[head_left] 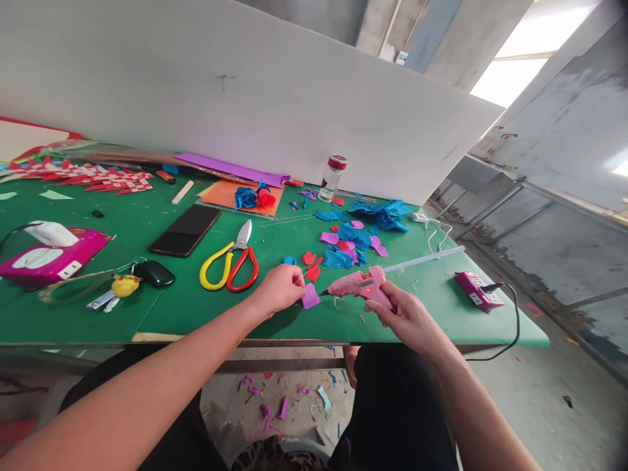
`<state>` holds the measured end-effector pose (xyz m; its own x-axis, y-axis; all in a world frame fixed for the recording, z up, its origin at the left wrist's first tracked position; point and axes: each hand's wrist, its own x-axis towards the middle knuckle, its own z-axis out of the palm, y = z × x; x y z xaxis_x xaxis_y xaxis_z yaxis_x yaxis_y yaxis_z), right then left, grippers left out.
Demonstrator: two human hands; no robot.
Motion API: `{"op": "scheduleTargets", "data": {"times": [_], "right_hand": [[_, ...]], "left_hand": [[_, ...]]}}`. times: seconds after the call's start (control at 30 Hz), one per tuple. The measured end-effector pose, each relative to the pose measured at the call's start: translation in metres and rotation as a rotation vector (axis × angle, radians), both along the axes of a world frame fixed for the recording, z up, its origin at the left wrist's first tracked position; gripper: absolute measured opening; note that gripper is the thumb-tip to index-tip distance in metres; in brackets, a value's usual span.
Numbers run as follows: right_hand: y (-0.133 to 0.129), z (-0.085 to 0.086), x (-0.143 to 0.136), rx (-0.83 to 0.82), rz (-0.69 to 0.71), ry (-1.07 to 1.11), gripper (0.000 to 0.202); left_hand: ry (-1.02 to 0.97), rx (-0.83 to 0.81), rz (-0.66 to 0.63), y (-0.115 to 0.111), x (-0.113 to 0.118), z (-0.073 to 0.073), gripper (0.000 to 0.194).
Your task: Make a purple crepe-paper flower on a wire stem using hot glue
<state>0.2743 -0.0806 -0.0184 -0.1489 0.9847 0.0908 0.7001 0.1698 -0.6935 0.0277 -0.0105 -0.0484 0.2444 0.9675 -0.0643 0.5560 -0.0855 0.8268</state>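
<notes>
Though busy with scraps (362,238), green tabletop (186,304) before white partition (265,111), grey wall (554,131).

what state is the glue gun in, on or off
Apparently on: a small red light glows on the side of the glue gun, held in the right hand.

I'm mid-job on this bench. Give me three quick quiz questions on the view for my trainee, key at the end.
1. Which hand holds the pink glue gun?
2. True or false: the gun's nozzle points away from the nearby purple piece.
3. What lies between the phone and the left hand?
A) the keys
B) the scissors
C) the glass jar

Key: 1. The right hand. 2. False; it points toward it. 3. B.
</notes>
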Motion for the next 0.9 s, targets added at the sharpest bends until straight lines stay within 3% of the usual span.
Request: {"op": "scheduleTargets", "data": {"times": [0.17, 0.33, 0.53, 0.63, 0.8, 0.9], "right_hand": [[0.001, 0.007, 0.007, -0.156, -0.003, 0.321, 0.035], [0.009, 0.005, 0.036, -0.161, -0.051, 0.498, 0.037], [0.025, -0.019, 0.083, -0.077, -0.228, 0.364, 0.044], [0.033, -0.035, 0.095, -0.062, -0.247, 0.245, 0.051], [0.04, -0.053, 0.103, 0.108, -0.269, 0.019, 0.055], [0.039, -0.045, 0.095, 0.28, -0.369, -0.148, 0.054]], "left_hand": [[-0.023, -0.015, -0.002, 0.0, 0.0, 0.0, 0.009], [-0.056, -0.019, -0.002, 0.003, -0.001, -0.004, 0.008], [-0.106, -0.024, -0.007, 0.005, -0.002, -0.009, 0.008], [-0.143, -0.044, -0.013, 0.005, -0.002, -0.007, 0.008], [-0.218, -0.096, -0.043, 0.002, -0.007, 0.013, 0.012], [-0.344, -0.191, -0.045, -0.002, -0.013, 0.031, 0.017]]}}
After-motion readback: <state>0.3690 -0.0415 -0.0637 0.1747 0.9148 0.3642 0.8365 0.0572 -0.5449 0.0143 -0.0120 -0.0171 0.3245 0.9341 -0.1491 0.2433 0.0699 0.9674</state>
